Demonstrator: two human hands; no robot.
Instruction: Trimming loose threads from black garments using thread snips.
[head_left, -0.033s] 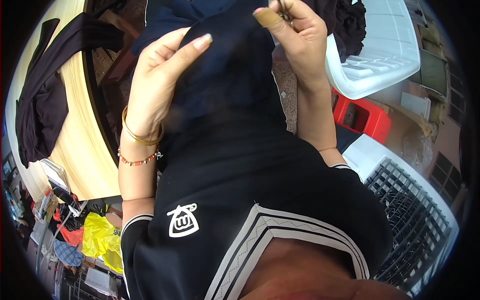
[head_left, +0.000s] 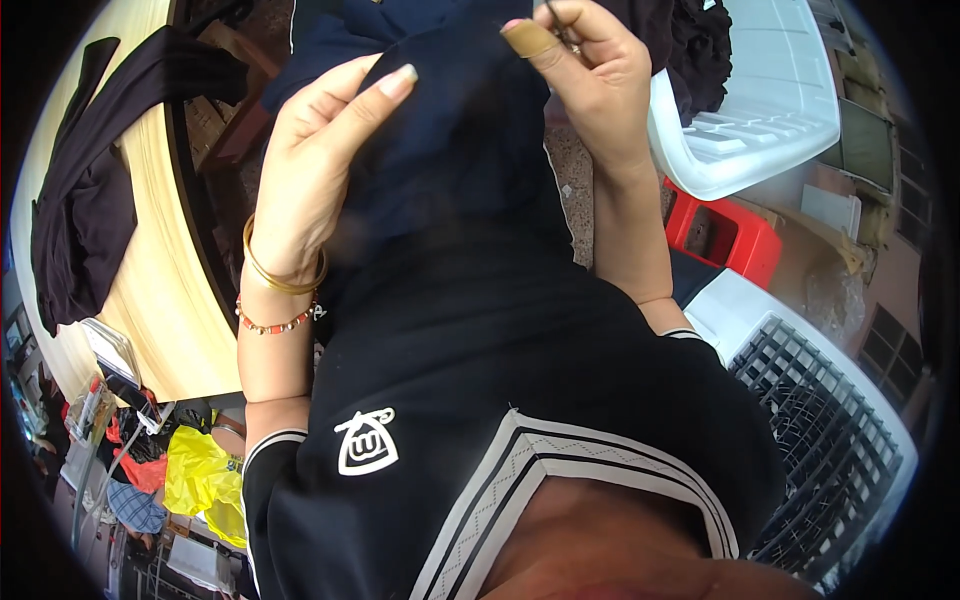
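My left hand (head_left: 318,125) pinches the edge of a dark navy cloth (head_left: 450,110) that hangs over my lap. A gold bangle and a red beaded bracelet circle that wrist. At the cloth's upper right, my right hand (head_left: 595,75) is closed, with a tan bandage around the thumb. A small dark metal tool (head_left: 560,22) shows between its thumb and fingers. Most of the tool is hidden by the fingers and the top edge of the picture, so its kind is unclear.
Dark garments (head_left: 85,225) lie on a light wood table (head_left: 185,290) at left. To the right are a white plastic basket (head_left: 740,160) with dark cloth, a red stool (head_left: 755,245) and a grey-white crate (head_left: 855,400). A yellow plastic bag (head_left: 200,475) sits at lower left.
My right hand has tilted slightly, its thumb tip shifting a little left and down; less of the metal tool shows. The left hand has barely moved.
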